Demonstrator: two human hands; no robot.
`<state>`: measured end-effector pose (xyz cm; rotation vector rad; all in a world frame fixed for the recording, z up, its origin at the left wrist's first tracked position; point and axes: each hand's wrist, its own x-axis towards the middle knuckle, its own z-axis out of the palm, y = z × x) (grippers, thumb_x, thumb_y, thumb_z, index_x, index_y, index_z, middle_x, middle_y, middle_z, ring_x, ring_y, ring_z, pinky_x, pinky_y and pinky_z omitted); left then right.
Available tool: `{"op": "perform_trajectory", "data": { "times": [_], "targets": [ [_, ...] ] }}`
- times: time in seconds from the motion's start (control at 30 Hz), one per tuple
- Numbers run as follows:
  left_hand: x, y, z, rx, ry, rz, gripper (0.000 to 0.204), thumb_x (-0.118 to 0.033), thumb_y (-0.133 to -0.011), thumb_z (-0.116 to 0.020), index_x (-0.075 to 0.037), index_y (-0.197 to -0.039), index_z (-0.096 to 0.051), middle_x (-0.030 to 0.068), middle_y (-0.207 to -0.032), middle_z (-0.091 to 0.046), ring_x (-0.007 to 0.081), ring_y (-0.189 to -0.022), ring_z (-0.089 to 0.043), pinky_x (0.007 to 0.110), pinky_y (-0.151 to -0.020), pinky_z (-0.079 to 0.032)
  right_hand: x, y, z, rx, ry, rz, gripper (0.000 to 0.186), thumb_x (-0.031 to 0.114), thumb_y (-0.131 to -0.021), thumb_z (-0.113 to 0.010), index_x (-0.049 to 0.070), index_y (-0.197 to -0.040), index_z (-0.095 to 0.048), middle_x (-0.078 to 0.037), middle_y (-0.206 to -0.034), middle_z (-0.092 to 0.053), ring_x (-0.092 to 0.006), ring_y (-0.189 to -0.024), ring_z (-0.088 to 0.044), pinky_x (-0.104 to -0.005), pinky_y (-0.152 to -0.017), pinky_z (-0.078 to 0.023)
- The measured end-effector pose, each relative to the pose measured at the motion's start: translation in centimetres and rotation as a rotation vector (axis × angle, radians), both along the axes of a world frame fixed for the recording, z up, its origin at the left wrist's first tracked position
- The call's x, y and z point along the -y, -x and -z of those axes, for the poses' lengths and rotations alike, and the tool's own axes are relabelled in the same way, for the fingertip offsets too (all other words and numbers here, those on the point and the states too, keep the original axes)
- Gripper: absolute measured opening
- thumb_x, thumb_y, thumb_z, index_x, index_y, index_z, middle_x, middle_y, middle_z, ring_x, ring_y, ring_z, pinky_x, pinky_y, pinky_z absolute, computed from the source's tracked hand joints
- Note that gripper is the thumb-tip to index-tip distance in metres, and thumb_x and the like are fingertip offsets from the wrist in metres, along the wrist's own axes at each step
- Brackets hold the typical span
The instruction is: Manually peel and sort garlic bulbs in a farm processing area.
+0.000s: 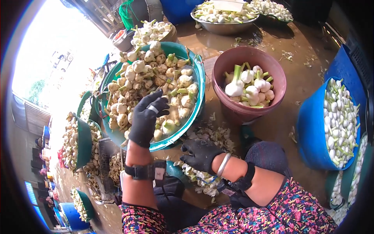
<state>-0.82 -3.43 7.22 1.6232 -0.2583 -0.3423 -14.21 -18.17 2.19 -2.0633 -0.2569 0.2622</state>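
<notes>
Floor point(272, 41): littered with peelings point(215, 135).
Left hand point(146, 117): held over garlic point(124, 87) in teal tub point(200, 84); fingers parted.
Right hand point(202, 154): held above peelings; fingers half-curled, grip cannot be told.

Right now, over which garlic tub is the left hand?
The large teal tub of mostly brownish bulbs, left of the pink bucket; the left hand is over this tub and no other.

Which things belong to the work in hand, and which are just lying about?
Likely in use:
left hand, over soiled garlic bulbs in teal tub
right hand, near peelings
pink bucket of cleaner bulbs

Likely just nearby:
blue tub
metal basin
</notes>
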Motion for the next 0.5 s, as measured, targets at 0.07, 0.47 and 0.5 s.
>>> {"op": "perform_trajectory", "data": {
  "times": [0.07,0.47,0.5],
  "targets": [
    [-0.7,-2.6,3.5,0.212,-0.479,0.062,0.04,-0.011,-0.085,-0.055,0.0,-0.123,-0.049,0.0146,-0.105,-0.061,0.0221,-0.09,-0.062,0.032,-0.08,-0.05,-0.4,0.2,-0.3,0.068,0.041,0.007,0.035,0.032,-0.078,-0.06,0.003,-0.097,-0.057,-0.019,-0.09,-0.061,-0.0367,-0.087,-0.058,-0.0443,-0.075,-0.045],
    [-0.9,-5.3,7.6,0.405,-1.155,0.137,0.048,-0.009,-0.075,-0.063,-0.005,-0.121,-0.054,0.0135,-0.102,-0.065,0.0226,-0.091,-0.062,0.031,-0.08,-0.047,1.4,-0.4,-0.9,0.12,0.001,0.068,0.035,0.028,-0.079,-0.06,0.003,-0.102,-0.055,-0.022,-0.091,-0.059,-0.038,-0.086,-0.058,-0.0449,-0.074,-0.046],
    [-2.6,-4.8,7.2,0.365,-0.862,0.052,0.045,-0.005,-0.075,-0.064,-0.002,-0.119,-0.055,0.0113,-0.101,-0.065,0.0179,-0.089,-0.062,0.028,-0.078,-0.047,1.1,-0.4,-1.2,0.113,-0.077,0.155,0.036,0.023,-0.078,-0.061,0.003,-0.108,-0.054,-0.019,-0.092,-0.06,-0.0352,-0.085,-0.059,-0.0424,-0.073,-0.047]
  ]
}}
